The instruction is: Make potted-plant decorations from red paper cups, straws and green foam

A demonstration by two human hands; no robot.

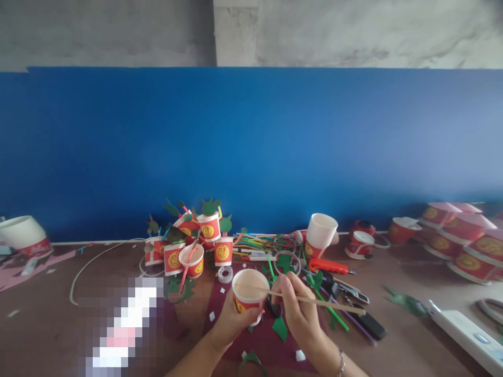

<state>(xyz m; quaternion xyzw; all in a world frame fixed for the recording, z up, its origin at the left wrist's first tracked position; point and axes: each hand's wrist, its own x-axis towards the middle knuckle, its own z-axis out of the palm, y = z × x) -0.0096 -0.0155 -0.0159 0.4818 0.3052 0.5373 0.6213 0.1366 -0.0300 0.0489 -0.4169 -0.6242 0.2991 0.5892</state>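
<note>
A red and white paper cup [250,305] with a yellow emblem is gripped by my left hand [231,323], its mouth tilted toward me. My right hand [296,306] pinches a thin wooden chopstick [322,302]. The stick's far end reaches over the cup's rim into its mouth; whether it touches the inside I cannot tell. Below both hands lies a dark maroon sheet [220,340] with white paper bits and green scraps [280,330]. A roll of clear tape [225,274] sits just behind the cup.
Decorated cups [192,261] with green cutouts cluster at the back left. Colourful straws [259,242] lie behind the sheet. To the right are stacked white cups [320,235], an orange cutter [328,266], keys and a black fob [369,320], and a white power strip [467,335]. A blue panel [251,146] rises behind.
</note>
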